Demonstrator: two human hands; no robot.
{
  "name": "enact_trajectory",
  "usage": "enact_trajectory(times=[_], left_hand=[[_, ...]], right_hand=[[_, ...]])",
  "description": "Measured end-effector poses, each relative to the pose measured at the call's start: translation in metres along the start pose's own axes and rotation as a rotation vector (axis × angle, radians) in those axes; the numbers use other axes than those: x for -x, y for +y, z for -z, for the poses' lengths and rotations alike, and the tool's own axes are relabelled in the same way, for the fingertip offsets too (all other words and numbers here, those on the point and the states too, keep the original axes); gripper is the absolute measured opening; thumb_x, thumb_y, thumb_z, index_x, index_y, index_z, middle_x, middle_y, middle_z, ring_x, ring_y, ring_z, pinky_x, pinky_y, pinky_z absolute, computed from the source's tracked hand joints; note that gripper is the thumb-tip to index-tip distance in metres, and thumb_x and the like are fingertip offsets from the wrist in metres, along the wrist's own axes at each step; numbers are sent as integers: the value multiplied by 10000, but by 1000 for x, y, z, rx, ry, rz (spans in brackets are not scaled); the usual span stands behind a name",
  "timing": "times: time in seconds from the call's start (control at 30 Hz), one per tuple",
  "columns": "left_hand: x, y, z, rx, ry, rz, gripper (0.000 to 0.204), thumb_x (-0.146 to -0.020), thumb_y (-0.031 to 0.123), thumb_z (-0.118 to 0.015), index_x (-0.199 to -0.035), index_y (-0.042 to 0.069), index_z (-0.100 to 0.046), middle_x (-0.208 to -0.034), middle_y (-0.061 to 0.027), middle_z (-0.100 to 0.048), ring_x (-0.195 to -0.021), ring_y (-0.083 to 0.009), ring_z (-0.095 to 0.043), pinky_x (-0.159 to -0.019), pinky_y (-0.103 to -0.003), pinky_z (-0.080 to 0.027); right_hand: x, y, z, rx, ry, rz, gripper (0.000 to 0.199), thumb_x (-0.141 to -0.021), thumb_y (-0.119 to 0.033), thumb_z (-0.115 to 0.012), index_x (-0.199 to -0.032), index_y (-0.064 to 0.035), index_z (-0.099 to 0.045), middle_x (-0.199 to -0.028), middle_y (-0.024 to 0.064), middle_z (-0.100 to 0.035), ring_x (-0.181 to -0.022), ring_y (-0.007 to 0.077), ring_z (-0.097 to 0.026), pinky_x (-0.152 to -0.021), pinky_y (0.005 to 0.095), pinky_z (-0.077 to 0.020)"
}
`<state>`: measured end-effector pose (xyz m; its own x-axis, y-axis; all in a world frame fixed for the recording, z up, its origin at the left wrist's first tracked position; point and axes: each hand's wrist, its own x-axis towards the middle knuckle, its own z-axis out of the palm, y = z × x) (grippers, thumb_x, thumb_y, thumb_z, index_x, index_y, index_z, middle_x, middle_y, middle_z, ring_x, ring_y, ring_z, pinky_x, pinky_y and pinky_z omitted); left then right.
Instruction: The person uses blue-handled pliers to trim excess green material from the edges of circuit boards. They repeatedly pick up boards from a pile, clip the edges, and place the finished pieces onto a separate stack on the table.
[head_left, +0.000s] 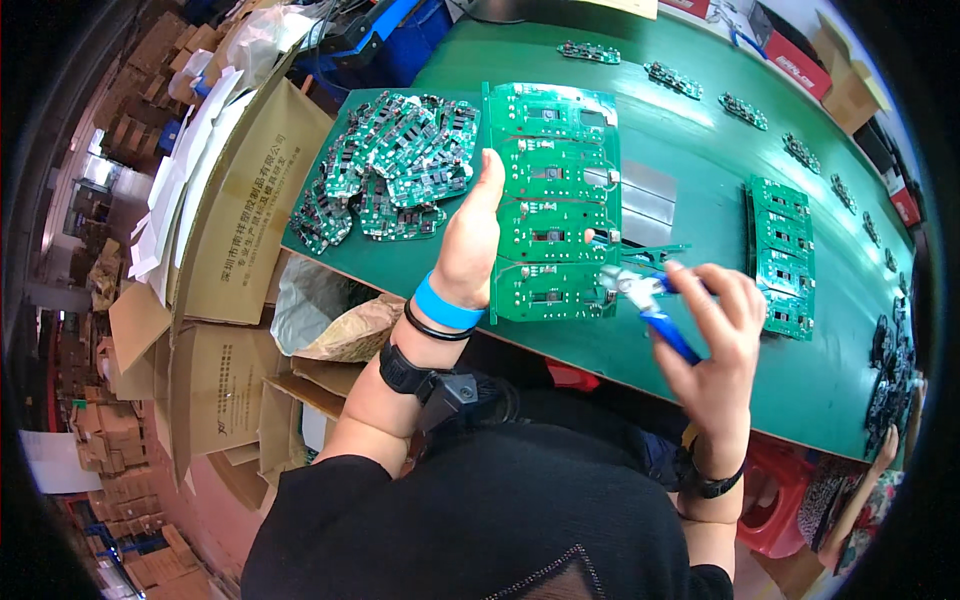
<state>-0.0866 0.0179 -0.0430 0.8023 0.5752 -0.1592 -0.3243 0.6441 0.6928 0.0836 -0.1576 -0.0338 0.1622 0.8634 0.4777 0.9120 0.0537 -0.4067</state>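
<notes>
My left hand [470,240] grips the left edge of a long green circuit board panel [555,200] and holds it upright over the green table [700,150]. My right hand [715,330] holds blue-handled cutters [650,300], whose metal jaws touch the panel's lower right edge. A blue band, a black band and a black strap sit on my left wrist.
A heap of small cut green boards [385,165] lies at the table's left. A stack of green panels [780,255] lies to the right. Single boards [745,110] line the far edge. Cardboard boxes [240,200] stand left of the table. Another person's hand [885,450] shows at lower right.
</notes>
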Motion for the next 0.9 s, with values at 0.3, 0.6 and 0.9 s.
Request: enact_trajectory(times=[0.3,0.6,0.9], left_hand=[[-3,4,-12,-106,56,-108,667,-952,562,-198,-1341,57,-395,-1247,-156,-536,-1049,-306,-588,-869,-479,-508],[-2,5,-11,-95,44,-117,670,-951,565,-203,-1336,52,-397,-1237,-160,-540,-1043,-306,-590,-861,-476,-512],[-6,6,-7,-86,36,-97,688,-945,578,-190,-1340,52,-390,-1247,-174,-531,-1054,-324,-584,-863,-495,-509]], right_hand=[[-1,-19,-11,85,-84,70,561,-587,-145,-711,-1138,-118,-609,-1040,81,-543,-994,276,-494,-900,423,-325],[0,-20,-13,144,-122,85,620,-567,-174,-735,-1170,-140,-594,-1061,74,-535,-1004,264,-490,-892,423,-325],[-3,-15,-10,212,-79,172,681,-519,-190,-759,-1181,-169,-598,-1056,57,-542,-982,247,-502,-862,415,-335]])
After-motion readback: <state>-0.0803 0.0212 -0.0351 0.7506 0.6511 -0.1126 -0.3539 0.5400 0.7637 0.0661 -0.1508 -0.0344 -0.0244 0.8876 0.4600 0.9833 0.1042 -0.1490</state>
